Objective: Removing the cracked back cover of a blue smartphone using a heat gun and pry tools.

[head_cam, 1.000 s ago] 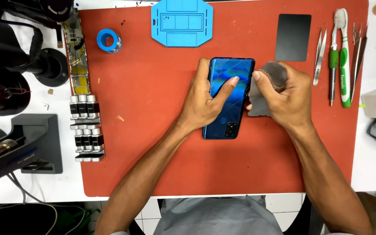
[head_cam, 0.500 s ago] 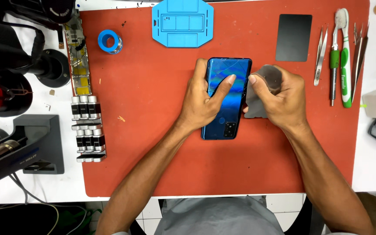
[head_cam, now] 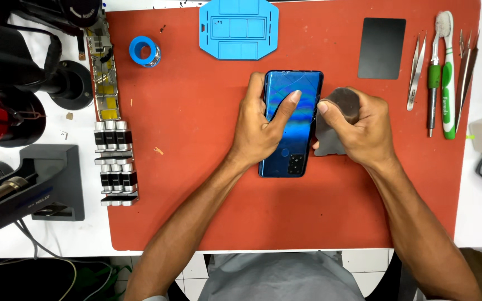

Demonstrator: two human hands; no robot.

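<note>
**Back cover coming off a blue phone, pick at the right edge**

Left hand point(head_cam: 260, 131) is spread flat on the blue smartphone point(head_cam: 292, 125), fingers point(head_cam: 291, 100) apart, index stretched across the glossy back and thumb hooked over the left edge; it's pinning the phone down rather than gripping it. Right hand point(head_cam: 358, 131) sits just beside the phone's right edge; fingers curled together and clamped on a thin grey, translucent sheet point(head_cam: 330, 139) that looks like a plastic opening card, thumb tip touching the phone's side near the top; can't tell whether the card's edge is actually in the seam.

The phone lies face down, camera cluster toward the person, roughly in the middle of the red work mat point(head_cam: 196, 184). My read: this is the prying stage, back cover still seated; the next move calls for a shallow, steady slide along the seam while the left hand keeps the body from skating; too much angle could crack that back.

Further out on the mat: a blue moulded tray point(head_cam: 239, 29) above the phone, a blue tape roll point(head_cam: 144, 51), a black square pad point(head_cam: 381, 47); tweezers point(head_cam: 415, 72) and a green-and-white brush point(head_cam: 447, 83) along the right; a row of small bottles point(head_cam: 115, 161) at the left. The mat sits on a white tabletop point(head_cam: 475, 223); dark bench gear point(head_cam: 23, 184) and cables crowd the left side.
</note>
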